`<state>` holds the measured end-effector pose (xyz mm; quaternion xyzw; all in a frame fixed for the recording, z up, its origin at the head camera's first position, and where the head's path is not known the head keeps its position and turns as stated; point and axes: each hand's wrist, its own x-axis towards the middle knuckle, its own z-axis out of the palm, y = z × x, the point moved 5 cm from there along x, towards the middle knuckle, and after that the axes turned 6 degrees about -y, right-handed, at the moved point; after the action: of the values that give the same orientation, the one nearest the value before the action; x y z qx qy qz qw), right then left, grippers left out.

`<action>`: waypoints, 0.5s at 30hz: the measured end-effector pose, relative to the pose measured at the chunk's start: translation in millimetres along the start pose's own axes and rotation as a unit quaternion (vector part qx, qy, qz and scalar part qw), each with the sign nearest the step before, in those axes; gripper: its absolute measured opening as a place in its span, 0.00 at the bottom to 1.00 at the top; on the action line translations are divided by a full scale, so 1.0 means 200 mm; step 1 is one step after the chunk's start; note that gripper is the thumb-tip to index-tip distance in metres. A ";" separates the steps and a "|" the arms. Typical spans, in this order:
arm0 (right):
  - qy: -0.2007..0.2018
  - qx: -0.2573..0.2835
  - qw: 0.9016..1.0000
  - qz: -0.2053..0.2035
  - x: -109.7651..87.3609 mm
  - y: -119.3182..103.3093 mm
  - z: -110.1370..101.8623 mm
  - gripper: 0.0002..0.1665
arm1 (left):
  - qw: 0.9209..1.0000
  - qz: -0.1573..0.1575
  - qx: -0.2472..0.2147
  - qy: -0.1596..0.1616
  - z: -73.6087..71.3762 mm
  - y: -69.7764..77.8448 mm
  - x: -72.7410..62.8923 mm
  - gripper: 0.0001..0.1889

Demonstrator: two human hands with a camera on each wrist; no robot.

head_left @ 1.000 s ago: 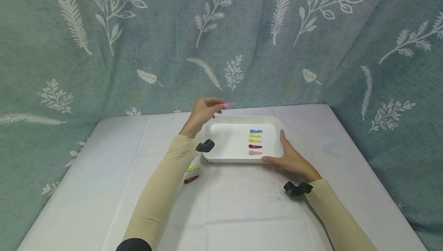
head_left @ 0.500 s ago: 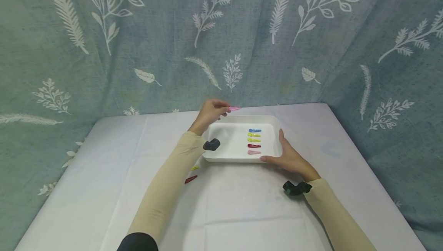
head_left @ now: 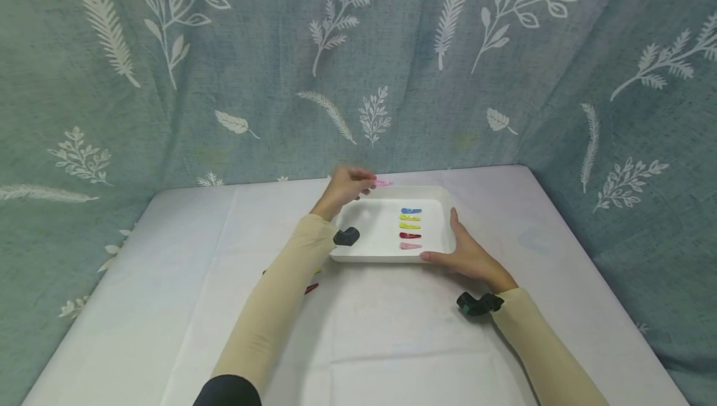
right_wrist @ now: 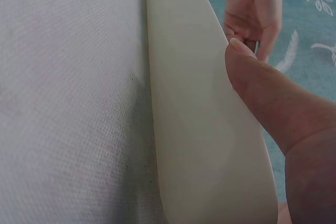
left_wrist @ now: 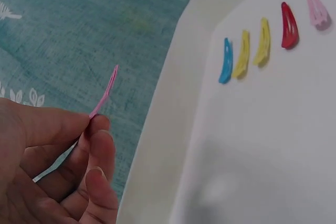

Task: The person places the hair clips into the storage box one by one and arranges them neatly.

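Observation:
My left hand (head_left: 347, 188) pinches a pink snap hair clip (left_wrist: 106, 92) between thumb and fingers, above the far left part of a white tray (head_left: 372, 225). In the tray's right half lies a column of clips: a blue hair clip (head_left: 411, 211) farthest away, two yellow ones, a red hair clip (head_left: 411, 235) and a pale pink hair clip (head_left: 411, 246) nearest. My right hand (head_left: 476, 259) grips the tray's near right corner, its thumb (right_wrist: 252, 69) on the front rim and the fingers along the right side.
A yellow clip (head_left: 317, 272) and a dark red clip (head_left: 311, 288) lie on the white-covered table (head_left: 414, 344) before the tray, partly hidden by the left sleeve (head_left: 274, 306). A leaf-patterned curtain (head_left: 257, 70) hangs behind the table's far edge.
My left hand has moved right and slightly down in the head view with the pink hair clip, closer over the tray. My right hand stays at the tray's corner.

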<state>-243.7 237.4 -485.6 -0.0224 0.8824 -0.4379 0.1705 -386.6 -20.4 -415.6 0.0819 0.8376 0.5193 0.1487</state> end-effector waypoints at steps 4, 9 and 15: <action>-0.001 -0.002 1.000 0.001 0.01 0.00 0.00 0.84 | 1.000 -0.012 -0.006 -0.004 0.03 -0.03 0.02 0.11; -0.001 -0.005 1.000 0.008 0.02 0.01 0.00 0.85 | 1.000 -0.020 -0.004 -0.012 0.06 -0.06 0.03 0.11; -0.001 -0.005 1.000 0.011 0.02 0.01 0.00 0.84 | 0.999 -0.023 0.015 -0.016 0.09 -0.07 0.03 0.12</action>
<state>-246.5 238.2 -488.4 -0.0137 0.8845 -0.4318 0.1759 -385.3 -9.9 -437.4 0.0727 0.8447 0.5014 0.1725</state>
